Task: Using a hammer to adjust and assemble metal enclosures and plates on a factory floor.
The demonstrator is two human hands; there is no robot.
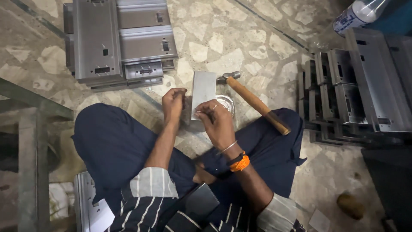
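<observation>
I sit cross-legged on a stone floor. A small grey metal plate (203, 88) lies in front of my knees. My left hand (173, 104) is closed at the plate's left edge, its fingers pinched as if on something small that I cannot make out. My right hand (218, 121) pinches a thin small piece at the plate's near edge. A hammer with a wooden handle (257, 104) rests across my right knee, its steel head (228, 77) beside the plate. A small round metal tin (226, 103) sits just right of the plate.
A stack of grey sheet-metal panels (118, 41) lies ahead on the left. Several folded metal housings (356, 92) are piled at the right. A spray can (358, 15) lies at top right. A metal frame (32, 129) stands on the left, and another panel (88, 206) lies by my left hip.
</observation>
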